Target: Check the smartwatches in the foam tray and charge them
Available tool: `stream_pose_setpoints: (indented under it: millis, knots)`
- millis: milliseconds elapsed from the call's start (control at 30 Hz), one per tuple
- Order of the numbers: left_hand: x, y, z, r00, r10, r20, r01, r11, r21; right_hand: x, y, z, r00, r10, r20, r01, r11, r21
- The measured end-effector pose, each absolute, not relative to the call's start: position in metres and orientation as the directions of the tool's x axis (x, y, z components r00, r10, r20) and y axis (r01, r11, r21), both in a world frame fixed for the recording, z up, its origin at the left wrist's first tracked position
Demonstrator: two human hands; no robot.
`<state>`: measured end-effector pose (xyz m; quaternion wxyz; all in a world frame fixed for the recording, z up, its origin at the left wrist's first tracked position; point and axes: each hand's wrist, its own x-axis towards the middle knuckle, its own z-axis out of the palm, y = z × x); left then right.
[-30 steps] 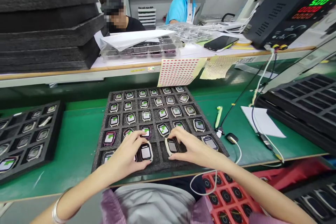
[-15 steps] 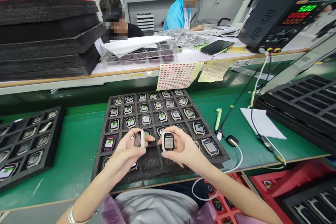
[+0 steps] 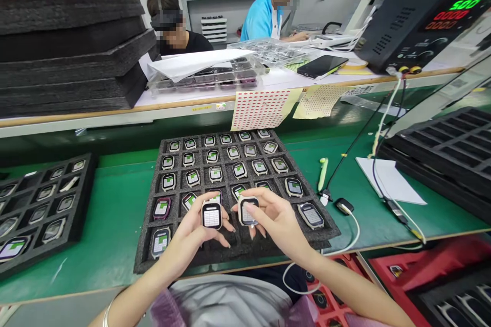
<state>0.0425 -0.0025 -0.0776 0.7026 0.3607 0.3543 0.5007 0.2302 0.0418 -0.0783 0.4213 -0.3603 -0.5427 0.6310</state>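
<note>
My left hand (image 3: 195, 225) is closed around a smartwatch (image 3: 211, 215) without a strap, its lit screen facing me and showing a light grid. In my right hand (image 3: 274, 214) is a second smartwatch (image 3: 246, 210) in a pale case, with my thumb lying across its screen. Both hands hover over the near part of a black foam tray (image 3: 151, 237). Rows of similar watch bodies sit in the tray's pockets, many with green and white screens. A purple-cased watch (image 3: 161, 208) lies in a pocket left of my left hand. My hands cover some pockets.
Another foam tray (image 3: 86, 184) with watches lies at the left. On the right are a green pen (image 3: 322, 173), a charger puck (image 3: 344, 206) with a white cable, white paper (image 3: 389, 181) and stacked black trays (image 3: 452, 153). A power supply (image 3: 410, 30) stands on the shelf; two people sit beyond.
My left hand has turned its watch so the screen faces me, now lit. My right thumb has moved from the watch's lower edge onto its screen.
</note>
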Motion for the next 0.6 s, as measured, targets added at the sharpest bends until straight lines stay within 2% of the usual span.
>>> stream_pose_setpoints:
  millis: [300, 500, 600]
  knots:
    - [0.0443, -0.0007, -0.0755, 0.180, 0.979, -0.092, -0.293, 0.143, 0.945, 0.2361, 0.0364, -0.0776, -0.461, 0.887, 0.044, -0.167, -0.038, -0.985]
    - [0.0406, -0.0034, -0.0730, 0.230, 0.967, -0.113, -0.467, 0.212, 0.859, 0.2352, 0.0343, -0.0737, -0.474, 0.881, 0.020, -0.163, -0.066, -0.984]
    - [0.0389, -0.0059, -0.0705, 0.259, 0.958, -0.119, -0.482, 0.236, 0.844, 0.2342, 0.0365, -0.0745, -0.455, 0.890, 0.014, -0.154, -0.064, -0.986]
